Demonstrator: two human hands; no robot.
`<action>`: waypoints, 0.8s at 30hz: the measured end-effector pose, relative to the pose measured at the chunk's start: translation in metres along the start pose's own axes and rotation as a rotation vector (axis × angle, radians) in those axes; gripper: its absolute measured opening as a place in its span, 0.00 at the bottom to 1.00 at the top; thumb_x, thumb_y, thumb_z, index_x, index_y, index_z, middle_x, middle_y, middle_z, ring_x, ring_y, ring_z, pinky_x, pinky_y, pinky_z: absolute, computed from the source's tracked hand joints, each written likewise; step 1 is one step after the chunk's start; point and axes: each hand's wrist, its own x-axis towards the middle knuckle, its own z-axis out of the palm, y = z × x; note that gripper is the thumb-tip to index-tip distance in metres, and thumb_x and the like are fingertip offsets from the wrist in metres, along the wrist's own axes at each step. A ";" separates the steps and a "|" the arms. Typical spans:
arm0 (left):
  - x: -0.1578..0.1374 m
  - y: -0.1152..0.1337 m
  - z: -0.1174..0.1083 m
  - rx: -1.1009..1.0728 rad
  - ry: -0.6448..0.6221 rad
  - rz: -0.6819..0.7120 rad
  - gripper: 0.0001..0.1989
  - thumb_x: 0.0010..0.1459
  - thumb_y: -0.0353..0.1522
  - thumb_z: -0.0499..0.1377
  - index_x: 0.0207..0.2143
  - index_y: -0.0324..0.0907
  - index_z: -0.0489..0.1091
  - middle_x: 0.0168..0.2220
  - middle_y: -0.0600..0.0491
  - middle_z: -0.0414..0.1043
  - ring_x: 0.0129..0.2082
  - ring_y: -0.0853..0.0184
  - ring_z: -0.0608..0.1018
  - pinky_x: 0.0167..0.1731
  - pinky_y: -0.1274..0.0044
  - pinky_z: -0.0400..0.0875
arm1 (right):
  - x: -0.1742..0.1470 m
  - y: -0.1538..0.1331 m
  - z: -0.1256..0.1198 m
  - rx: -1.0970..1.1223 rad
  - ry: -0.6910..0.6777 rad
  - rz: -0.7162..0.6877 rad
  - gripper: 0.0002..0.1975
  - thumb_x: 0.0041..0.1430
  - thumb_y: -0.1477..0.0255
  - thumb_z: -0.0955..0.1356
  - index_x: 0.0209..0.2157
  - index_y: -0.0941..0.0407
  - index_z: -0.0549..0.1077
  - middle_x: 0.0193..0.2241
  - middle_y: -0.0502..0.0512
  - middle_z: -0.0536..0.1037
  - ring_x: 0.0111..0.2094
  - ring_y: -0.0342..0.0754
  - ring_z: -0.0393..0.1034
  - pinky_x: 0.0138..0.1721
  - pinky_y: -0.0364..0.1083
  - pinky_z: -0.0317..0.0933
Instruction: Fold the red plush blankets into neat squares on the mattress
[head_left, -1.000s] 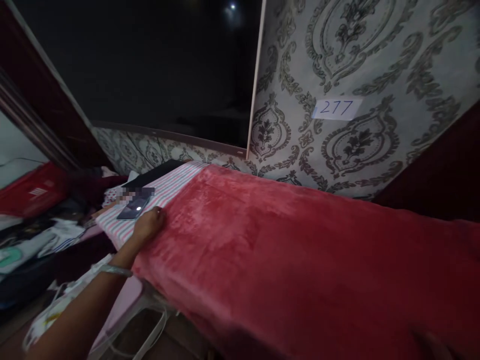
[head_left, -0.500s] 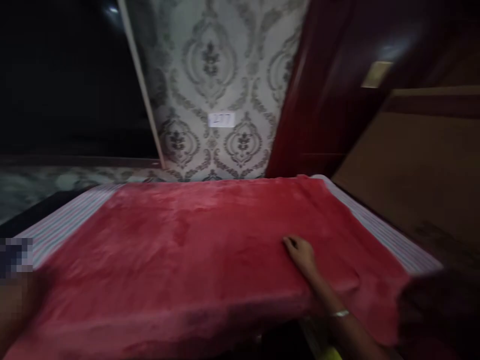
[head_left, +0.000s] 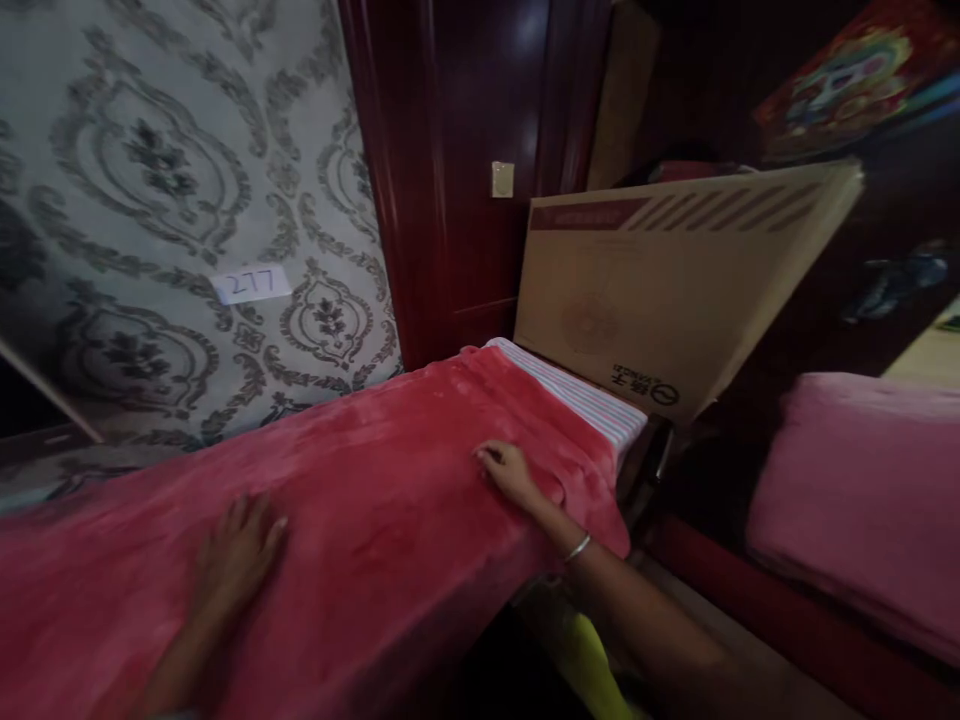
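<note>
One red blanket, near one cardboard box, lies over one striped cloth. Two hands are on the blanket: the left hand spread, the right hand curled, whether pinching fabric I cannot tell. One bracelet circles the right wrist.

"277" — label on wallpaper
</note>
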 end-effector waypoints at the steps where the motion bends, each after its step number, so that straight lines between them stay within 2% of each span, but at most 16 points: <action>1: 0.001 0.014 0.003 0.031 -0.033 -0.001 0.34 0.66 0.40 0.40 0.66 0.29 0.63 0.70 0.33 0.57 0.70 0.46 0.59 0.64 0.52 0.60 | 0.005 0.011 -0.019 -0.012 0.051 0.033 0.16 0.65 0.73 0.61 0.43 0.57 0.81 0.38 0.54 0.84 0.37 0.47 0.78 0.39 0.42 0.67; 3: -0.001 0.030 0.008 0.076 -0.065 -0.001 0.34 0.67 0.39 0.38 0.66 0.31 0.64 0.69 0.33 0.59 0.69 0.47 0.61 0.62 0.50 0.61 | 0.017 0.036 -0.060 -0.060 0.149 0.120 0.19 0.65 0.74 0.60 0.48 0.58 0.79 0.47 0.59 0.83 0.46 0.49 0.77 0.46 0.44 0.67; 5: -0.003 0.032 0.012 0.101 -0.066 0.014 0.34 0.67 0.39 0.37 0.66 0.31 0.64 0.68 0.33 0.61 0.69 0.47 0.63 0.62 0.51 0.61 | 0.026 0.064 -0.099 -0.126 0.216 0.229 0.22 0.64 0.75 0.60 0.55 0.61 0.76 0.53 0.63 0.80 0.52 0.51 0.75 0.51 0.45 0.66; 7: -0.003 0.030 0.014 0.111 -0.056 0.023 0.34 0.67 0.39 0.37 0.65 0.31 0.64 0.67 0.34 0.62 0.69 0.48 0.63 0.62 0.51 0.61 | 0.034 0.090 -0.129 -0.200 0.238 0.350 0.26 0.63 0.76 0.60 0.60 0.66 0.72 0.52 0.68 0.80 0.51 0.53 0.75 0.51 0.47 0.66; 9: -0.002 0.028 0.015 0.106 -0.045 0.027 0.35 0.67 0.39 0.36 0.65 0.30 0.64 0.67 0.32 0.62 0.69 0.47 0.63 0.62 0.50 0.61 | 0.040 0.110 -0.147 -0.270 0.221 0.448 0.27 0.62 0.76 0.61 0.61 0.67 0.72 0.50 0.70 0.80 0.49 0.54 0.76 0.49 0.47 0.66; 12: 0.000 0.029 0.015 0.090 -0.036 0.033 0.36 0.66 0.40 0.36 0.64 0.28 0.65 0.67 0.30 0.62 0.68 0.45 0.64 0.61 0.49 0.62 | 0.045 0.129 -0.156 -0.351 0.146 0.523 0.21 0.62 0.75 0.64 0.52 0.64 0.79 0.45 0.68 0.82 0.45 0.53 0.77 0.44 0.45 0.65; 14: 0.000 0.031 0.014 0.089 -0.032 0.046 0.36 0.66 0.40 0.36 0.64 0.28 0.66 0.67 0.30 0.62 0.68 0.45 0.64 0.61 0.50 0.63 | 0.047 0.134 -0.156 -0.394 0.091 0.529 0.16 0.62 0.73 0.65 0.45 0.62 0.82 0.41 0.67 0.83 0.42 0.52 0.77 0.41 0.43 0.64; 16: -0.001 0.033 0.013 0.096 -0.026 0.051 0.36 0.66 0.40 0.35 0.64 0.27 0.65 0.67 0.30 0.62 0.68 0.45 0.64 0.61 0.50 0.62 | 0.048 0.134 -0.154 -0.435 0.062 0.506 0.13 0.61 0.73 0.67 0.41 0.62 0.82 0.40 0.66 0.83 0.41 0.51 0.77 0.40 0.43 0.62; 20: 0.001 0.033 0.013 0.105 -0.046 0.022 0.37 0.67 0.41 0.33 0.63 0.27 0.65 0.67 0.29 0.62 0.68 0.45 0.64 0.61 0.50 0.63 | 0.047 0.123 -0.153 -0.495 0.063 0.417 0.15 0.65 0.73 0.64 0.47 0.63 0.79 0.45 0.67 0.82 0.44 0.51 0.75 0.40 0.43 0.59; 24: 0.002 0.031 0.014 0.120 -0.060 0.011 0.35 0.68 0.40 0.34 0.64 0.30 0.64 0.68 0.33 0.61 0.69 0.49 0.63 0.61 0.52 0.63 | 0.035 0.101 -0.143 -0.523 0.014 0.320 0.16 0.69 0.71 0.62 0.52 0.61 0.74 0.46 0.66 0.81 0.46 0.52 0.74 0.41 0.44 0.59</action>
